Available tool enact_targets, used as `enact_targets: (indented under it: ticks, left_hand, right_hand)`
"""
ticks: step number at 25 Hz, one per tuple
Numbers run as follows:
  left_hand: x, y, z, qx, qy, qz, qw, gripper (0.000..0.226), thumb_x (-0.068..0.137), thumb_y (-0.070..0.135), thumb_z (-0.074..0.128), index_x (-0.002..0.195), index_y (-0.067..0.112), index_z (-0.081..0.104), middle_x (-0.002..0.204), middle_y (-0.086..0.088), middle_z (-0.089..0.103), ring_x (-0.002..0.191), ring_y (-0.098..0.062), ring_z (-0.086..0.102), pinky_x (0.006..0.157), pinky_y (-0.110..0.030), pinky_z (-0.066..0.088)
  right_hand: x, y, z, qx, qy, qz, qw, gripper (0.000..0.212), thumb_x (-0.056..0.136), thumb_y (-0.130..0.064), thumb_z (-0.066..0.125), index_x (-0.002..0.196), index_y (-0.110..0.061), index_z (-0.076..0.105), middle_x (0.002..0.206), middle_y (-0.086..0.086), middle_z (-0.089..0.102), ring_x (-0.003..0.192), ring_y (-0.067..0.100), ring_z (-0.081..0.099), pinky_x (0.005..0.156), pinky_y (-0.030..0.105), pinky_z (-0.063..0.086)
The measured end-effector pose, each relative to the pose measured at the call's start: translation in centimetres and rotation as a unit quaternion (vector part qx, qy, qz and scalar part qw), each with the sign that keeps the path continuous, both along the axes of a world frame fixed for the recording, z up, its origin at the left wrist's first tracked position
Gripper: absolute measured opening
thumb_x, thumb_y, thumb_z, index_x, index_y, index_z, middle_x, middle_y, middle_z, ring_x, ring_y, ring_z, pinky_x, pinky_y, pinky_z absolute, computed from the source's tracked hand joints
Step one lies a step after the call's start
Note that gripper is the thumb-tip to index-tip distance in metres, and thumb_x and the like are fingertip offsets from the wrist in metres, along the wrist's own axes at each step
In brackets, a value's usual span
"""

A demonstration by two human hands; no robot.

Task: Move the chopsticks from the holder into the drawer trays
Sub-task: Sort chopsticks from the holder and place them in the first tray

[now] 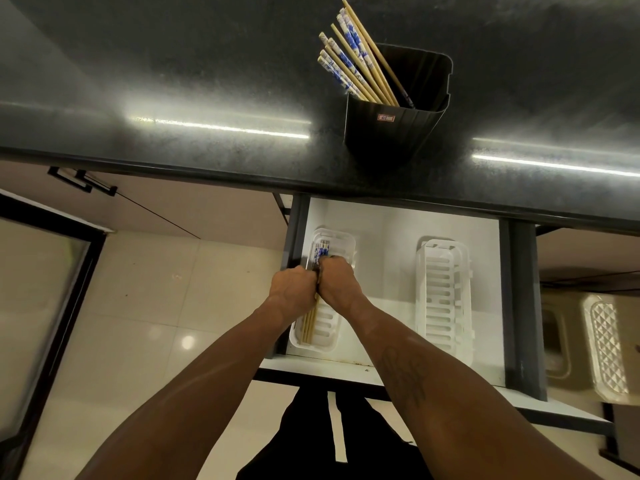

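Fingers of the left hand (290, 289) and right hand (337, 284) curl closed around a bundle of chopsticks (310, 322), long axis running up-frame, lying in the slotted white plastic tray (327, 332) at lower centre. More chopsticks (353, 60) lean left in the black ribbed holder (391, 133) at the top.

**Countertop and open drawer**

The dark speckled countertop (173, 81) fills the upper half of the view. One thing stands on it: a black ribbed chopstick holder (391, 133) at 1 o'clock, near the front edge. Below that edge a white-floored drawer (384, 237) is pulled open. Two white slotted trays lie on its floor, well apart: the left tray (327, 327) at 6 o'clock against the drawer's left wall, the right tray (445, 299) at 4 o'clock.
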State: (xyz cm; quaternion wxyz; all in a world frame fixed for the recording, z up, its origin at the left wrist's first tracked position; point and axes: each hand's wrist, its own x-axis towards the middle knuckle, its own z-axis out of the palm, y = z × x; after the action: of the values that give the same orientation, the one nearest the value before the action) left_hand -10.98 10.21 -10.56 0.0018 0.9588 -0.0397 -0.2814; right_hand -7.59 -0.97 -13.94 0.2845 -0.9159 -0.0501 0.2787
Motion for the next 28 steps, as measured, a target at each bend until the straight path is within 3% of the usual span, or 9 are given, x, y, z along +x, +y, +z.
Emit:
enact_targets:
  ticks: [2, 3, 5, 7, 14, 18, 20, 23, 28]
  left_hand:
    - [-0.1, 0.0, -0.1, 0.001, 0.003, -0.003, 1.000, 0.029, 0.097, 0.022, 0.058, 0.124, 0.020, 0.068, 0.110, -0.006, 0.071, 0.094, -0.026, 0.071, 0.079, -0.036, 0.055]
    - [-0.1, 0.0, -0.1, 0.001, 0.002, -0.006, 1.000, 0.030, 0.097, 0.022, 0.058, 0.125, 0.020, 0.068, 0.111, -0.007, 0.070, 0.094, -0.026, 0.071, 0.079, -0.037, 0.056]
    - [-0.1, 0.1, -0.2, -0.006, -0.009, -0.008, 1.000, 0.033, 0.097, 0.024, 0.059, 0.129, 0.019, 0.065, 0.111, -0.007, 0.070, 0.093, -0.027, 0.071, 0.080, -0.037, 0.057]
    - [-0.3, 0.4, -0.3, -0.009, -0.022, -0.017, 1.000, 0.037, 0.097, 0.025, 0.060, 0.133, 0.018, 0.060, 0.110, -0.007, 0.070, 0.093, -0.027, 0.071, 0.079, -0.038, 0.057]
    - [-0.3, 1.1, 0.2, -0.064, -0.015, -0.008, 0.998, 0.034, 0.096, 0.020, 0.058, 0.130, 0.014, 0.058, 0.107, -0.012, 0.069, 0.092, -0.031, 0.070, 0.080, -0.040, 0.060]
    - [0.4, 1.6, 0.8, -0.103, 0.024, 0.012, 0.994, 0.028, 0.094, 0.021, 0.064, 0.121, 0.017, 0.064, 0.102, -0.010, 0.070, 0.086, -0.030, 0.071, 0.082, -0.044, 0.063]
    - [0.6, 1.6, 1.5, -0.099, 0.006, 0.020, 0.995, 0.019, 0.092, 0.021, 0.066, 0.111, 0.018, 0.067, 0.097, -0.007, 0.070, 0.082, -0.027, 0.070, 0.079, -0.041, 0.063]
    - [1.5, 1.4, 3.5, -0.093, -0.045, 0.019, 0.994, 0.006, 0.092, 0.020, 0.064, 0.095, 0.018, 0.069, 0.084, -0.003, 0.069, 0.073, -0.024, 0.068, 0.074, -0.038, 0.062]
    - [4.4, 0.7, 7.4, -0.105, -0.098, -0.017, 0.989, 0.006, 0.095, 0.014, 0.066, 0.099, 0.014, 0.071, 0.084, -0.003, 0.068, 0.070, -0.016, 0.067, 0.077, -0.033, 0.063]
  right_hand:
    - [0.0, -0.2, 0.1, -0.013, -0.001, 0.006, 1.000, 0.014, 0.100, -0.012, 0.049, 0.099, -0.013, 0.063, 0.088, 0.002, 0.060, 0.068, 0.010, 0.054, 0.057, 0.015, 0.040]
    - [-0.1, -0.3, 0.2, -0.020, 0.000, 0.012, 1.000, 0.014, 0.100, -0.013, 0.050, 0.099, -0.012, 0.065, 0.090, 0.004, 0.063, 0.069, 0.011, 0.056, 0.059, 0.017, 0.045]
    - [-0.1, -0.1, 0.3, -0.024, 0.000, 0.017, 1.000, 0.017, 0.099, -0.015, 0.054, 0.104, -0.008, 0.069, 0.097, 0.010, 0.069, 0.080, 0.022, 0.066, 0.074, 0.031, 0.058]
    - [-0.1, -0.1, 0.7, -0.030, -0.002, 0.032, 0.999, 0.020, 0.100, -0.017, 0.055, 0.109, -0.007, 0.071, 0.101, 0.012, 0.071, 0.087, 0.027, 0.069, 0.082, 0.037, 0.060]
    - [0.0, -0.3, 0.9, -0.028, 0.000, 0.065, 0.997, 0.019, 0.097, -0.021, 0.060, 0.106, -0.009, 0.072, 0.097, 0.009, 0.070, 0.086, 0.025, 0.068, 0.077, 0.029, 0.055]
    - [0.5, -0.7, 1.6, -0.009, 0.004, 0.073, 0.997, 0.010, 0.093, -0.012, 0.061, 0.091, -0.009, 0.070, 0.081, 0.003, 0.063, 0.073, 0.020, 0.061, 0.067, 0.025, 0.045]
    - [0.8, -1.1, 2.1, -0.011, -0.007, 0.070, 0.997, 0.010, 0.092, -0.012, 0.062, 0.088, -0.009, 0.071, 0.079, 0.002, 0.064, 0.070, 0.019, 0.060, 0.066, 0.028, 0.049]
    - [1.8, -1.4, 3.9, 0.007, -0.039, 0.065, 0.997, 0.011, 0.091, -0.013, 0.064, 0.089, -0.013, 0.074, 0.078, 0.000, 0.067, 0.068, 0.015, 0.063, 0.070, 0.032, 0.059]
    - [3.7, -1.4, 8.1, -0.025, -0.101, 0.060, 0.993, 0.014, 0.099, -0.026, 0.064, 0.103, -0.016, 0.072, 0.091, 0.004, 0.071, 0.077, 0.015, 0.063, 0.084, 0.029, 0.056]
